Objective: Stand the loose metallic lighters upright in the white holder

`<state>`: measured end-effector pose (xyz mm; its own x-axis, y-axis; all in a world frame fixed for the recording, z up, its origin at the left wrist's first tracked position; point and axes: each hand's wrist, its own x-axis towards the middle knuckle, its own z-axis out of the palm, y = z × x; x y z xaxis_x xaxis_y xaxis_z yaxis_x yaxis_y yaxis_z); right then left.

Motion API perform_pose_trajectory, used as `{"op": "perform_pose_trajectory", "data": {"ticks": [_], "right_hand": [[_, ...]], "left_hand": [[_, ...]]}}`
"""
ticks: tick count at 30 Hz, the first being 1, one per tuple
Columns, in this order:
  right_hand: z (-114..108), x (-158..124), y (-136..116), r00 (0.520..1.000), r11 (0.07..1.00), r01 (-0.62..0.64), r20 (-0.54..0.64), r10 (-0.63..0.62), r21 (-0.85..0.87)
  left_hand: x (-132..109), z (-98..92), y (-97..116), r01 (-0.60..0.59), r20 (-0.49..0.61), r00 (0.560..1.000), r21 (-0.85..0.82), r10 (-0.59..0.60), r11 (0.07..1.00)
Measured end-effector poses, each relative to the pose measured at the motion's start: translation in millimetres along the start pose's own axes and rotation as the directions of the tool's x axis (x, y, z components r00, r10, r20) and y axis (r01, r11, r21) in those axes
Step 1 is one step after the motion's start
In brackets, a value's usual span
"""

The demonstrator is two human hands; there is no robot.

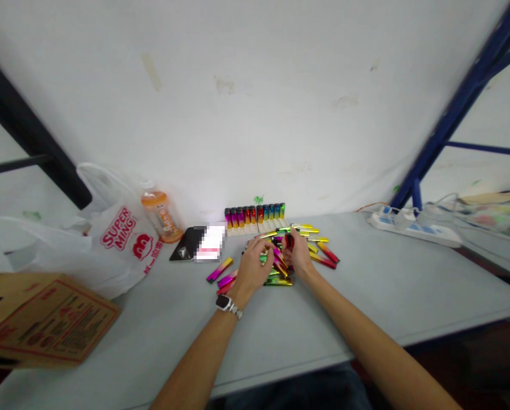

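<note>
Shiny multicoloured lighters (284, 281) lie in a loose pile on the grey table. My left hand (255, 265) is over the left part of this pile, its fingers curved and thumb apart; a green lighter (262, 258) shows beside the fingers, and I see nothing gripped. My right hand (300, 254) is closed around a dark red lighter (289, 242), mostly covered by the fingers. Behind the hands, a white tray (237, 231) holds a row of upright lighters (247, 215), purple and red at left, blue and green at right.
At left stand a cardboard box (58, 324), a white plastic bag (122, 245) and an orange drink bottle (163, 216). A black flat item (189, 244) with a blurred white patch lies left of the tray. A power strip (415, 228) with cables sits at right.
</note>
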<state>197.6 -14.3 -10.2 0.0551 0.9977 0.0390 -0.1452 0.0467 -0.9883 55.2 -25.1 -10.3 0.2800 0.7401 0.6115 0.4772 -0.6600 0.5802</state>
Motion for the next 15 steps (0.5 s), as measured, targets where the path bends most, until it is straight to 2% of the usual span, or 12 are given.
{"op": "perform_pose_trajectory", "data": {"ticks": [2,4,11,15], "right_hand": [[0.8,-1.7,-1.5,0.999,0.991,-0.051,-0.009,0.052,0.127],[0.6,-2.3,-1.0,0.998,0.987,-0.052,-0.015,0.055,0.15],[0.8,-3.8,1.9,0.996,0.995,0.032,-0.076,-0.04,-0.096],[1.9,-5.1,2.3,0.996,0.989,0.056,-0.062,-0.065,-0.134]], "left_hand": [[-0.1,-0.2,0.2,0.001,-0.002,1.0,0.001,-0.001,1.0],[-0.3,-0.4,0.4,0.001,0.003,1.0,0.005,-0.001,1.0],[-1.3,1.5,-0.1,0.0,0.025,1.0,0.028,-0.001,1.0],[-1.6,2.0,0.8,-0.001,0.027,1.0,0.034,0.0,0.999]]}}
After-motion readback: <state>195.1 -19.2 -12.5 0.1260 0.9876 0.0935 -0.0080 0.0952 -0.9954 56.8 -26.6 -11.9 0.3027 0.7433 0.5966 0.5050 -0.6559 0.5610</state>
